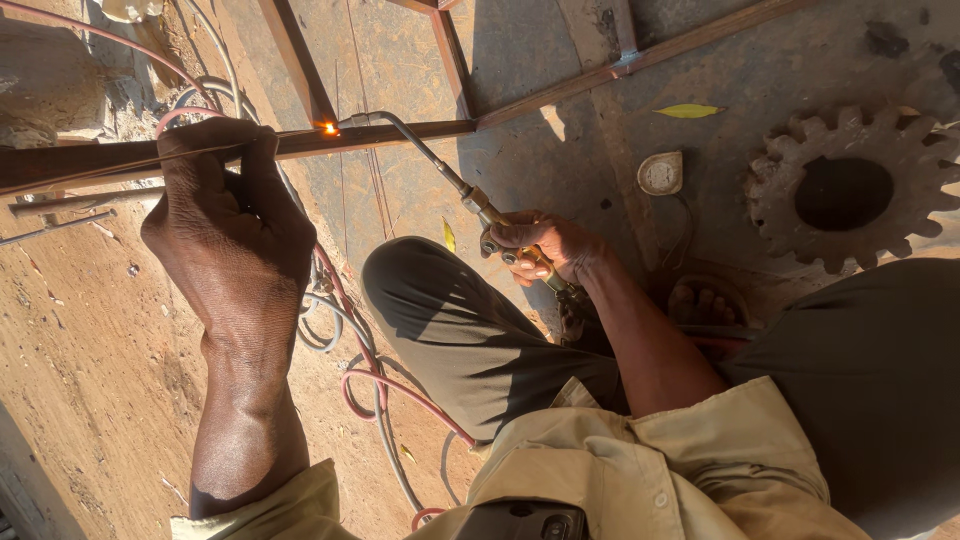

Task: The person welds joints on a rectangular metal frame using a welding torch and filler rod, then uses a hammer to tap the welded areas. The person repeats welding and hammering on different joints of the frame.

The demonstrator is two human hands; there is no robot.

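outdoors on sunlit, rusty brown sheet-metal plating (560, 190), streaked and scuffed, with bare sandy ground (80, 340) off to the left. no packages, labels or signs visible; only a small pale rounded lid-like object (660, 173) lay on the plating, near a yellow-green fallen leaf (687, 111). just to the right rested a large rusted toothed gear wheel with a round hole (845, 185). beneath it, toes in a sandal (705, 303) in shadow.

ran across the upper left: a long dark rust-brown steel bar (380, 135), joined near the middle to thinner brown angle bars (640, 60) slanting up right. left hand (235, 230) clenched around a thin filler rod (70, 175), held along the bar, fingers closed. right hand (545, 250) wrapped around the brass valve body of a slim bent-necked gas torch (430, 160), grasping it firmly. torch tip sat at the bar, touching off a small orange flame spot (327, 127) just right of the left hand.

trailed over the sand and under the dark-trousered knee (450, 320): looping red and grey hoses (360, 370). wore a khaki shirt (640, 470), with a black device (520, 522) at the chest.
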